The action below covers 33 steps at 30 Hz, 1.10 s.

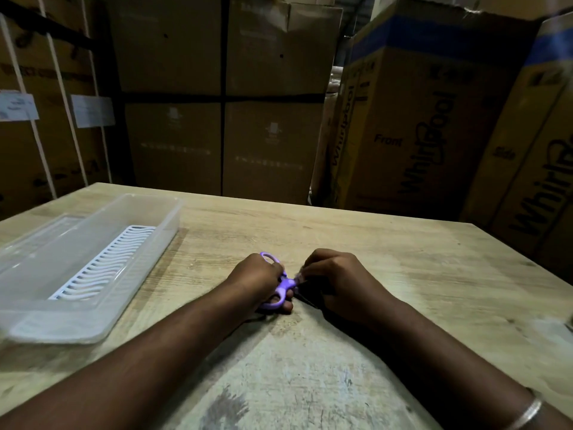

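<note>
A pair of purple-handled scissors (286, 283) lies at the middle of the wooden table (403, 259). My left hand (257, 280) grips the purple handles, fingers curled through and around the loops. My right hand (338, 280) sits just right of it, fingers curled over the blade end; the blades are mostly hidden under that hand. Both hands rest on the tabletop, close together.
A clear plastic tray (155, 237) with a white slotted insert (105, 265) stands on the table's left side. Tall cardboard boxes (418, 119) stand behind the table's far edge. A bangle (527, 414) circles my right wrist.
</note>
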Each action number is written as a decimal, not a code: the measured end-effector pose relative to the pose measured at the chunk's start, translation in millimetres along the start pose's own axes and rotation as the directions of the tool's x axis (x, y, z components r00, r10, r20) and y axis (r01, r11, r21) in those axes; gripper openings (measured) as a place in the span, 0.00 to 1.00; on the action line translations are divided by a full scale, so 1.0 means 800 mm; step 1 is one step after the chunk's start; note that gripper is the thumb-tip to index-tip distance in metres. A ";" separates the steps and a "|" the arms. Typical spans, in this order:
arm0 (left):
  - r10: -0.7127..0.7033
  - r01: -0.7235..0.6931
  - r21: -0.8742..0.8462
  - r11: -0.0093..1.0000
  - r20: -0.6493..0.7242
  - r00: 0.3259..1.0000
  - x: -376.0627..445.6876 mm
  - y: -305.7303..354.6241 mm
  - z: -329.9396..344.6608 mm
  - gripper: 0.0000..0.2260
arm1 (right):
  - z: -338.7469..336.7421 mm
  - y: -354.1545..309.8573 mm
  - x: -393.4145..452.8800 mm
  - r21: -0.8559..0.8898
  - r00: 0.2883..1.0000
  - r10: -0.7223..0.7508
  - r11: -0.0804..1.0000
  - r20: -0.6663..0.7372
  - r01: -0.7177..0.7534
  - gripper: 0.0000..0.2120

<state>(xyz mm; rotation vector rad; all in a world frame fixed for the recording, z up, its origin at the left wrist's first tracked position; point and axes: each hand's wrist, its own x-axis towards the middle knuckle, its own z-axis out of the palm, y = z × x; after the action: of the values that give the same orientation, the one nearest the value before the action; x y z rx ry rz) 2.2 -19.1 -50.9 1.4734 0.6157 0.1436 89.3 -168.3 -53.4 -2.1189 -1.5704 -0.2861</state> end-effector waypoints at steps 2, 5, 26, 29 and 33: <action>-0.002 0.002 0.004 1.000 0.008 1.000 0.000 0.000 -0.001 0.10 | -0.004 0.005 -0.001 -0.030 1.000 0.023 0.999 0.000 -0.023 0.09; -0.002 0.002 0.010 1.000 0.002 1.000 0.004 -0.001 -0.001 0.10 | -0.004 0.002 -0.001 -0.055 1.000 0.019 0.998 0.010 -0.018 0.09; -0.008 0.009 0.037 0.999 -0.016 1.000 0.001 0.000 0.000 0.12 | 0.000 0.004 0.005 -0.056 0.997 0.081 0.995 -0.004 -0.081 0.09; 0.002 -0.001 0.035 0.999 -0.026 1.000 0.000 0.000 0.000 0.14 | 0.005 -0.002 0.010 -0.054 0.999 0.042 0.998 -0.004 -0.042 0.06; -0.003 0.004 0.032 0.999 -0.028 1.000 -0.006 0.002 0.000 0.14 | 0.001 0.009 0.007 -0.086 0.994 0.110 0.990 -0.025 -0.112 0.06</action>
<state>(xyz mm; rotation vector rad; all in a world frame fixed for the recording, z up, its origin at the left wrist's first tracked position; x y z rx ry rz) -1.4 -20.7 -48.3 1.5038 0.6458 0.1525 97.5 -164.5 -53.6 -2.2537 -1.4465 -0.3430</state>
